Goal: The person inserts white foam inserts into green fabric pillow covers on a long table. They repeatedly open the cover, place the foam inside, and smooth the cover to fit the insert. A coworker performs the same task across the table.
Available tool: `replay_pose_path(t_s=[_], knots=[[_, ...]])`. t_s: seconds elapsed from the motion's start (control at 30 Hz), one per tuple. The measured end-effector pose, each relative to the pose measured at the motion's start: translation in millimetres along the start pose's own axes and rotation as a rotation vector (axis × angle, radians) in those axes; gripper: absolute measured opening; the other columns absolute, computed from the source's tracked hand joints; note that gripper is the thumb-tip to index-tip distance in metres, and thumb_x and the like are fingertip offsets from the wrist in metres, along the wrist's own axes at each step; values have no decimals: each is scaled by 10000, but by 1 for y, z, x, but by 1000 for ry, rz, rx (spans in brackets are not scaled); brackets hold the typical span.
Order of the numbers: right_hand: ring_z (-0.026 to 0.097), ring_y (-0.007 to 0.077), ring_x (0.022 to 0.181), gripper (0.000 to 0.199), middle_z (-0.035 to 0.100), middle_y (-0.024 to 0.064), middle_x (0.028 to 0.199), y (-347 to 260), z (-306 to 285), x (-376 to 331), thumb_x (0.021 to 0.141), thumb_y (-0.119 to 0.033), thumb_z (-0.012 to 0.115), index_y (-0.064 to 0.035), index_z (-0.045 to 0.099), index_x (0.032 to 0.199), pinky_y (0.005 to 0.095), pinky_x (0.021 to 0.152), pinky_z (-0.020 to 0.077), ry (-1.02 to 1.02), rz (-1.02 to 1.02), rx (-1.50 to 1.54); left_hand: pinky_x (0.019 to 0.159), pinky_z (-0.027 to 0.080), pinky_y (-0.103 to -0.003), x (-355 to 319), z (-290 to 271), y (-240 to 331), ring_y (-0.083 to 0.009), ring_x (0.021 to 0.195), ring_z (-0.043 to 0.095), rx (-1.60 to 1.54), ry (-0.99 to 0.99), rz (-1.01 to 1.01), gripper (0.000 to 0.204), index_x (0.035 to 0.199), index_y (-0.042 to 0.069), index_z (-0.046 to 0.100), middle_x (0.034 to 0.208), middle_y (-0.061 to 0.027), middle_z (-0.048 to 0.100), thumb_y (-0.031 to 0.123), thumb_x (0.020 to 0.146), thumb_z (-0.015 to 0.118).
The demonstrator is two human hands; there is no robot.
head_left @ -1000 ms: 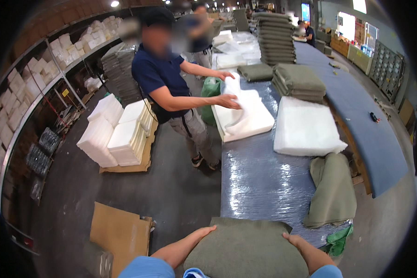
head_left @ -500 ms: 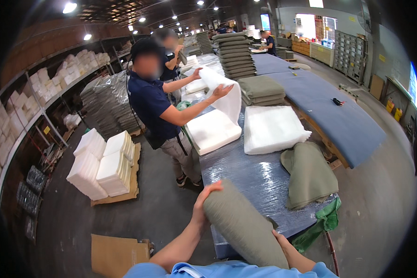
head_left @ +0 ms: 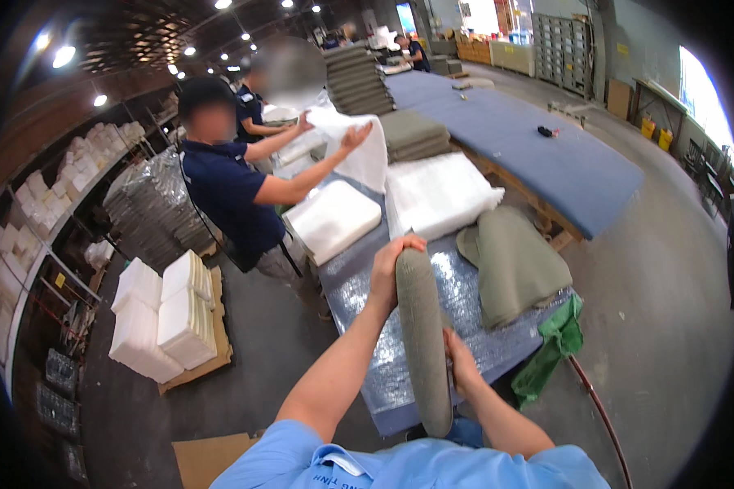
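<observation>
Gripping an olive-green cushion cover (head_left: 422, 342) edge-on at lower centre, the left hand (head_left: 390, 273) clasps its top end and the right hand (head_left: 458, 367) clamps its lower side; keeping both ends taut above the foil-covered table (head_left: 359, 285) should help.

A white plastic-wrapped pack (head_left: 440, 192) lies on the table ahead of the gripping hands, slightly right; a second white flat pack (head_left: 332, 218) sits ahead-left of them. Stacked white bundles (head_left: 167, 314) stand on a pallet well to the left. A brown carton (head_left: 212, 461) lies low-left. Left shelving bears a small yellow label (head_left: 59, 279).
</observation>
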State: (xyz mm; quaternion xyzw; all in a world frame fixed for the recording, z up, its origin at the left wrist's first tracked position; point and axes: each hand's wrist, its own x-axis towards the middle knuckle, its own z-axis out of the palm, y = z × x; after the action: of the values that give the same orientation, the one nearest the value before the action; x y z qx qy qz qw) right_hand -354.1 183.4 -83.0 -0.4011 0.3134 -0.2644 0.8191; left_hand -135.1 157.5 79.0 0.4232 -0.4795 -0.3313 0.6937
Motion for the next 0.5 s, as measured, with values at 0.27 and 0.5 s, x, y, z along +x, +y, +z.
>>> replay_pose_path(t_s=[0.27, 0.5], knots=[[296, 272, 1542, 696, 340, 172, 1655, -118, 59, -1, 1127, -484, 350, 13, 308, 1613, 376, 1256, 208, -114, -674, -261, 1223, 279, -410, -23, 31, -12, -286, 1461, 421, 204, -48, 133, 498, 1174, -7, 696, 1403, -170, 616, 376, 1058, 400], [301, 257, 1531, 829, 297, 154, 1674, -113, 57, -8, 1083, -647, 309, -48, 245, 1652, 382, 1249, 228, -96, -663, -335, 1256, 279, -399, -78, 49, -25, -281, 1529, 310, -115, 87, -188, 710, 1677, 154, 142, 1703, -117, 207, 561, 1113, 285]])
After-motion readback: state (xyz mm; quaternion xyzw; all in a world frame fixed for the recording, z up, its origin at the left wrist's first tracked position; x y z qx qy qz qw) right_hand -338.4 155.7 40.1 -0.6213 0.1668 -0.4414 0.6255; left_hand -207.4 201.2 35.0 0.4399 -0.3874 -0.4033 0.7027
